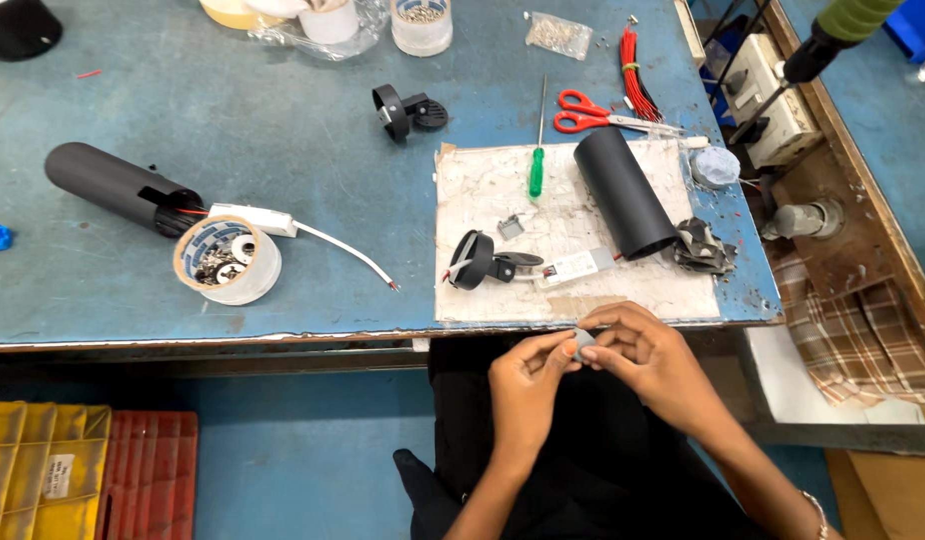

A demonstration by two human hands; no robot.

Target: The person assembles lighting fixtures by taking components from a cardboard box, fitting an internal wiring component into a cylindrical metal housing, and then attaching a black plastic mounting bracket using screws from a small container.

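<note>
My left hand [528, 385] and my right hand [648, 355] meet just below the bench's front edge, above my lap. Both pinch one small grey part [584, 343] between their fingertips; its shape is mostly hidden. Just beyond the hands, on a worn white board [643, 285], lie a black ring bracket [475, 260] wired to a small white driver box [577, 266], a black tube housing [625, 193], a green-handled screwdriver [537, 160] and a small metal clip [510, 227].
A blue bench [283, 150] holds a second black tube [123, 187] with a white driver and cable, a tape roll holding small parts [228, 261], another black bracket [403, 110], red scissors [593, 112], red wires [635, 70] and clear jars. Yellow and red crates [83, 470] sit on the floor at left.
</note>
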